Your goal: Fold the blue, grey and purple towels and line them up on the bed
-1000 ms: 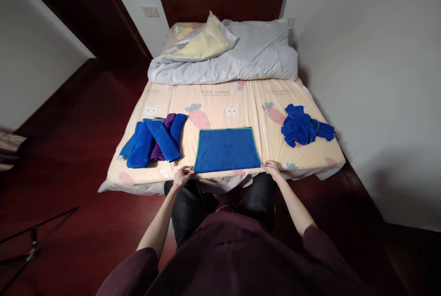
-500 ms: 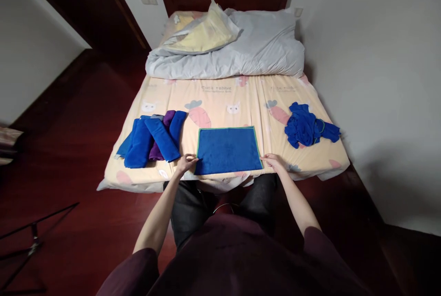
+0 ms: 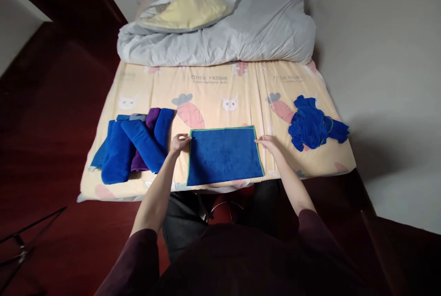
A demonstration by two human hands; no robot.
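Note:
A blue towel (image 3: 223, 156) with a green-stitched edge lies flat as a rectangle at the near side of the bed. My left hand (image 3: 180, 143) pinches its left edge close to the far corner. On the opposite side, my right hand (image 3: 268, 143) has thumb and fingers closed at the right edge, a little below the far corner. Left of my left hand is a pile of rolled or folded cloths, among them a blue roll (image 3: 144, 145) lying across a purple one (image 3: 152, 119). To the right lies a crumpled heap of blue cloth (image 3: 308, 124).
The bed (image 3: 220, 114) has a peach sheet printed with carrots and rabbits. A grey-white quilt (image 3: 268, 20) is bunched at its far end, with a yellow part folded over. A wall (image 3: 386, 103) runs along the right. Dark tripod legs (image 3: 22, 250) stand on the floor at left.
Both my hands have slid away from me along the towel's side edges, from near the front towards the far corners. My view has come closer and tipped down.

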